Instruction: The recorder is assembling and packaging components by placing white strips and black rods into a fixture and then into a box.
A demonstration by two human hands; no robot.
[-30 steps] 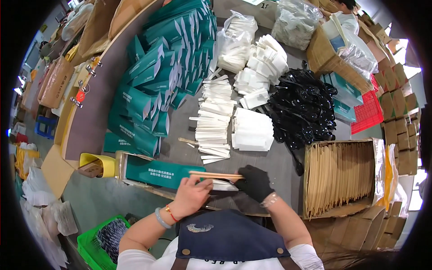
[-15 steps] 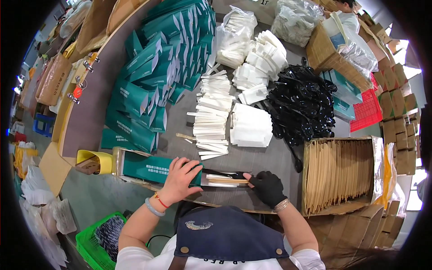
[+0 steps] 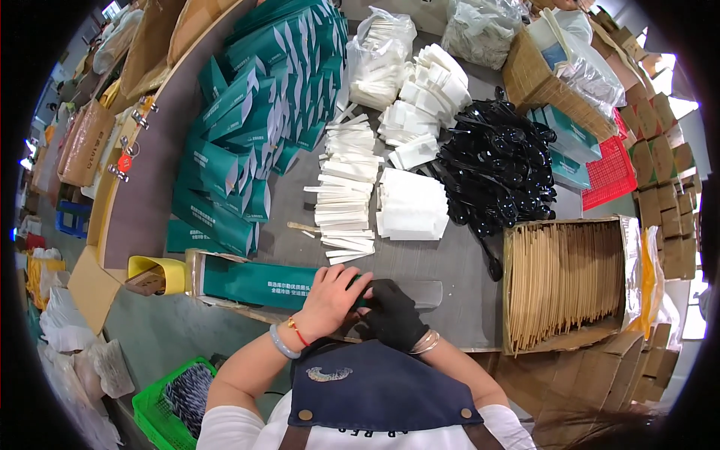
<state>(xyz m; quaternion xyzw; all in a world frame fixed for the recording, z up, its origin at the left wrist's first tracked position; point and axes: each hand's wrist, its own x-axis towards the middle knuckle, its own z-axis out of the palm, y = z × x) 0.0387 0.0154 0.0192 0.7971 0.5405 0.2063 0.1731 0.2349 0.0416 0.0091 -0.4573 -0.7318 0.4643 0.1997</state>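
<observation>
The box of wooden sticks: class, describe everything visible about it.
The open cardboard box stands at the near right of the grey table, its rim brown and its right wall shiny, as if taped. Thin, pale-brown sticks, apparently wooden, fill it densely, running roughly parallel. Yellow plastic hangs along its right side. Neither the left hand nor the gloved right hand touches it.

Long, narrow dark-green paper sleeve (image 3: 247, 283), printed in white, laid flat and lengthwise along the near edge of the table (image 3: 469, 270), towards its near left corner, right end hidden
</observation>
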